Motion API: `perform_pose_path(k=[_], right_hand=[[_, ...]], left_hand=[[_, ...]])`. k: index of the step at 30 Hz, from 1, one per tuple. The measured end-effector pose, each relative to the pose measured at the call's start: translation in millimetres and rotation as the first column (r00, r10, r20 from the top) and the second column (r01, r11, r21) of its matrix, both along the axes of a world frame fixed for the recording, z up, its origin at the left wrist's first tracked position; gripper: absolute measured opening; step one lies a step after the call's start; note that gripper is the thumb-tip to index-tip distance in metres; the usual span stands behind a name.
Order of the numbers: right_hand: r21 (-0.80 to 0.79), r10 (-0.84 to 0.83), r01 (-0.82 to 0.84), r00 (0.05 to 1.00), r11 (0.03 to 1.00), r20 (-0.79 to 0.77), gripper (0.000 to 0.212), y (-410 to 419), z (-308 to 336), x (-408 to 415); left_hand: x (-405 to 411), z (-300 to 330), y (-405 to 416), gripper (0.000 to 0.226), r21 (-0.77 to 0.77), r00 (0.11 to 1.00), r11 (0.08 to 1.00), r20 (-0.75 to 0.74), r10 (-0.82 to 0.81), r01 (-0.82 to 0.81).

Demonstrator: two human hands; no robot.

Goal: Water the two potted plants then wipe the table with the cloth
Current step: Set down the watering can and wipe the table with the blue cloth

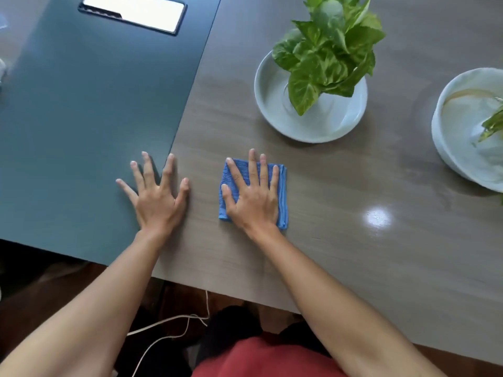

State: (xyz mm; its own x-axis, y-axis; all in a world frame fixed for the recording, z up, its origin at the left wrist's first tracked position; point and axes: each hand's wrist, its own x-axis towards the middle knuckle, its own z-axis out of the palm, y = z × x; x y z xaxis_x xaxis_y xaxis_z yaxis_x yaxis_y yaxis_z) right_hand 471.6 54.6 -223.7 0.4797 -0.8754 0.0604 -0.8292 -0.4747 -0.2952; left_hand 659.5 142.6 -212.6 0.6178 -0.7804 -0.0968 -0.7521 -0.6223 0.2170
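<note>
Right hand point(251, 195) lies flat, fingers straight and slightly spread, pressing on the folded blue cloth point(283, 197), which sits on the brown table point(353, 254) near its front edge. Left hand point(156, 195) rests palm down just beside it, fingers splayed wide, holding nothing, straddling the seam between the brown surface and a dark teal panel point(81, 118). Beyond the cloth, a leafy green plant point(330, 50) stands in a white bowl-shaped pot point(272, 110). A second white pot point(449, 159), partly cut off at the right edge, sits well apart from the first. A bright rectangular inset point(133, 12) shows at the far end of the teal panel.
</note>
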Motion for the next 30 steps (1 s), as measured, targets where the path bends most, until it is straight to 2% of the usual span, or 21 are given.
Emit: perform_pose_path(k=[12, 19, 24, 27, 30], right_hand=[[0.082, 0.066, -0.058, 0.992, 0.995, -0.107, 0.060, -96.7, 8.2, 83.6], [0.119, 0.046, -0.027, 0.987, 0.993, -0.157, 0.062, -149.3, 16.1, 123.7], [0.098, 0.017, -0.002, 0.988, 0.995, -0.151, 0.062, -119.4, 14.3, 112.7], [0.081, 0.002, 0.008, 0.992, 0.997, -0.128, 0.061, -65.4, 12.3, 92.1], [0.121, -0.004, 0.019, 0.992, 0.992, -0.124, 0.061, -6.4, 14.4, 65.5]], left_hand=[[2.4, -5.6, 1.8, 0.067, 0.065, 0.999, 0.997, -0.001, 0.038, -0.038], [1.4, -6.3, -1.2, 0.068, 0.057, 0.999, 0.998, 0.018, 0.033, -0.034], [1.9, -7.9, -0.2, 0.067, 0.061, 0.999, 0.998, 0.023, 0.027, -0.028], [1.7, -6.9, -0.2, 0.064, 0.049, 1.000, 0.999, 0.009, 0.019, -0.020], [1.8, -1.4, 4.1, 0.062, -0.028, 0.999, 1.000, -0.045, 0.013, -0.014]])
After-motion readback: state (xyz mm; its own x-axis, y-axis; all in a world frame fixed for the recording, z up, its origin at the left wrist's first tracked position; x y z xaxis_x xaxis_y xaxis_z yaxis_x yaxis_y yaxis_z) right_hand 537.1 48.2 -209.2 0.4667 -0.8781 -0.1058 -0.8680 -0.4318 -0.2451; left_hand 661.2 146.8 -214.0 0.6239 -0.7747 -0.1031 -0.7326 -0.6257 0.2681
